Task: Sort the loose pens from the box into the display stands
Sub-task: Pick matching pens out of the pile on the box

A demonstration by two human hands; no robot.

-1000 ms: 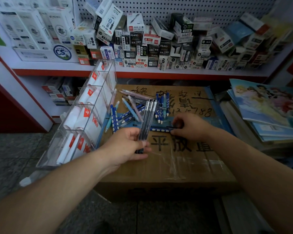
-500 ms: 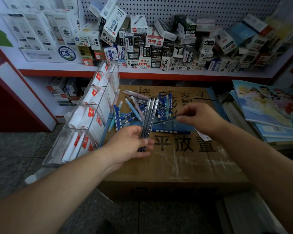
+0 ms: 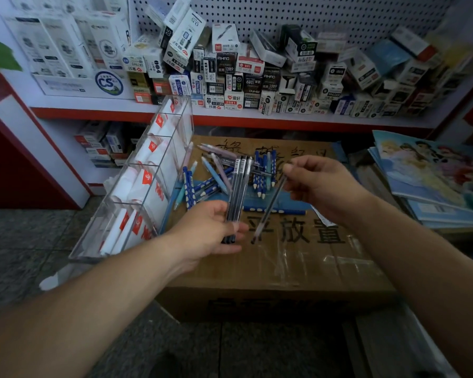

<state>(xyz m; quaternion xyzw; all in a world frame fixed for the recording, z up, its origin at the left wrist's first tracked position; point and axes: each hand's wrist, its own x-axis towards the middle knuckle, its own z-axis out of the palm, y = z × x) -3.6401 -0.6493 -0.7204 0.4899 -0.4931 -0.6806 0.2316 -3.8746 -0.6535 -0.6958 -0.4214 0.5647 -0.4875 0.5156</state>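
My left hand (image 3: 210,230) grips a small bundle of dark pens (image 3: 239,186), held upright over the cardboard box (image 3: 298,257). My right hand (image 3: 320,184) pinches one dark slim pen (image 3: 269,208) by its upper end; the pen hangs slanted down toward the left hand, just right of the bundle. Behind both hands a pile of loose blue, pink and light-blue pens (image 3: 221,173) lies on the box top. A clear acrylic display stand (image 3: 145,184) with several compartments and white-and-red cards leans at the box's left edge.
A red-edged shelf (image 3: 230,118) behind the box carries several stacked pen boxes against a pegboard. Picture books (image 3: 434,181) are stacked to the right of the box. The floor in front is grey stone tile.
My right hand lifted one dark pen out of the pile and swung it up and toward the bundle. My left hand stays put with its bundle.
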